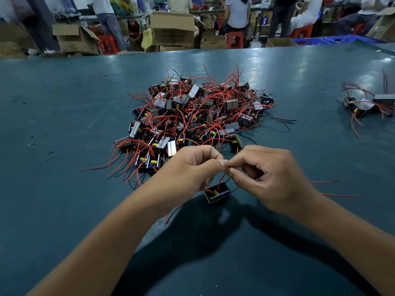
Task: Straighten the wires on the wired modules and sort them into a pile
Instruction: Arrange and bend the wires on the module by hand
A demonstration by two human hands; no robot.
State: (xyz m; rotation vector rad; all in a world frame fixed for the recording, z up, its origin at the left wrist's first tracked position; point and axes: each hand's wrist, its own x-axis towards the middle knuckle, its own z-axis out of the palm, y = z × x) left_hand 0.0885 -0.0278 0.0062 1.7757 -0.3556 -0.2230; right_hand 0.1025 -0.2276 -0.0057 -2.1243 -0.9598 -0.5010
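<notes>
A small black wired module [217, 194] hangs just above the green table, below my two hands. My left hand [188, 169] and my right hand [269, 174] meet above it, and both pinch one of its red wires [234, 166] between thumb and fingertips. More red wires from this module trail to the right [339, 195] and down under my left wrist. A big tangled heap of wired modules [196, 116] with red and black wires lies beyond my hands. A small group of modules [367, 105] sits at the far right.
The green table [64, 124] stretches wide to the left and in front of me. Beyond its far edge stand cardboard boxes [172, 28], red stools [235, 39], blue crates [333, 40] and several people at work.
</notes>
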